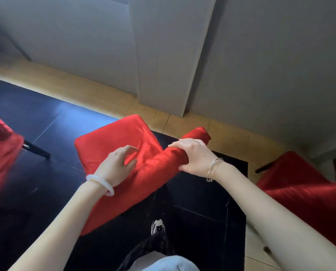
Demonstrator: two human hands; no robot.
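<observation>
Centrally, middle chair (114, 137) of three: right hand (194, 157) fingers grip its back edge; left hand (116, 165) fingers curled, grasp unclear. Floor (45, 118) open leftward.

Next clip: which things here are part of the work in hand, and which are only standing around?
In the job:
middle red-covered chair
left hand, fingers curled into its cover
right hand, gripping the top of its backrest

Just standing about:
red-covered chair at left
red-covered chair at right
</observation>
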